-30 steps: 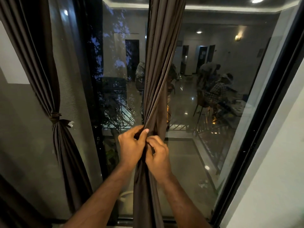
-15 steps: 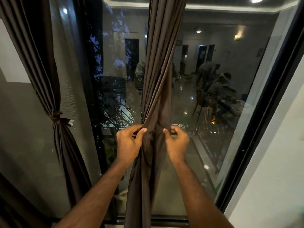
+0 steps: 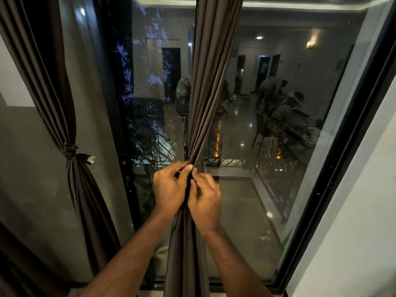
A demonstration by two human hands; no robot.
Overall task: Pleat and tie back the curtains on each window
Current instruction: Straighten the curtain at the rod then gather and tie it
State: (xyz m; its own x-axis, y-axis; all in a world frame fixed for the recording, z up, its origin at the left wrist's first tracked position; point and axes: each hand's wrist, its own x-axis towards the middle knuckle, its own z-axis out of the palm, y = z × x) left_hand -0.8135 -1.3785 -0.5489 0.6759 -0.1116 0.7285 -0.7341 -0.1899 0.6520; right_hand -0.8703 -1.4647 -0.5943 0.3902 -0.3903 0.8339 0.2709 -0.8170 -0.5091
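A dark brown curtain (image 3: 211, 78) hangs in narrow pleats down the middle of the window, gathered at about waist height. My left hand (image 3: 170, 190) grips the gathered folds from the left, thumb on top. My right hand (image 3: 204, 199) pinches the same folds from the right, pressed against the left hand. Below my hands the cloth falls loose to the sill. A second brown curtain (image 3: 49, 82) on the left is gathered with a knotted tie-back (image 3: 70, 150).
The window glass (image 3: 257, 189) reflects a lit room with people and chairs. A black window frame (image 3: 334, 163) runs diagonally on the right, beside a white wall (image 3: 364, 221). A black mullion (image 3: 120, 125) stands between the two curtains.
My right hand went out to the right edge of the curtain, then came back against my left hand, bringing more cloth into the gathered bunch. The left hand stayed put.
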